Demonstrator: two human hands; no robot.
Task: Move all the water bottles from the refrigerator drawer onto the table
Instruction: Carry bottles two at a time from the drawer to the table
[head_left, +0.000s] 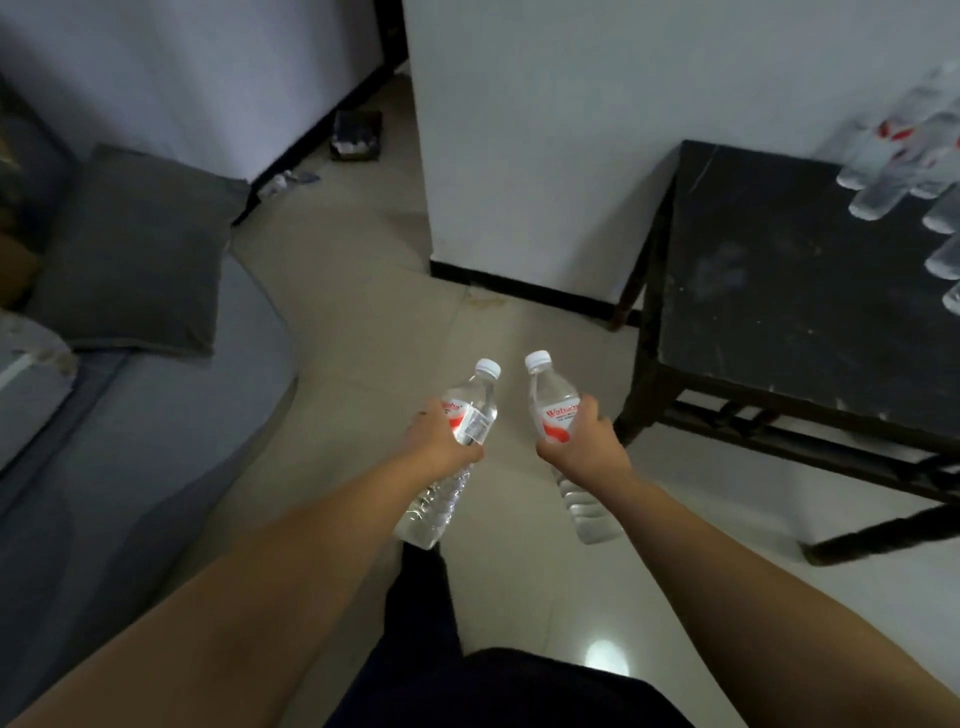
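Observation:
My left hand (441, 441) grips a clear water bottle (470, 410) with a white cap and red label around its middle. My right hand (584, 441) grips a second water bottle (550, 400) of the same kind. Both bottles are held over the floor, caps pointing away from me. The black table (769, 291) stands to the right, and several water bottles (893, 161) stand blurred on its far right part. The refrigerator drawer is out of view.
A grey sofa (130, 447) with a dark cushion (135, 254) fills the left side. A white wall corner (519, 182) stands ahead between sofa and table. Pale tiled floor (363, 322) runs forward past a dark box (358, 135).

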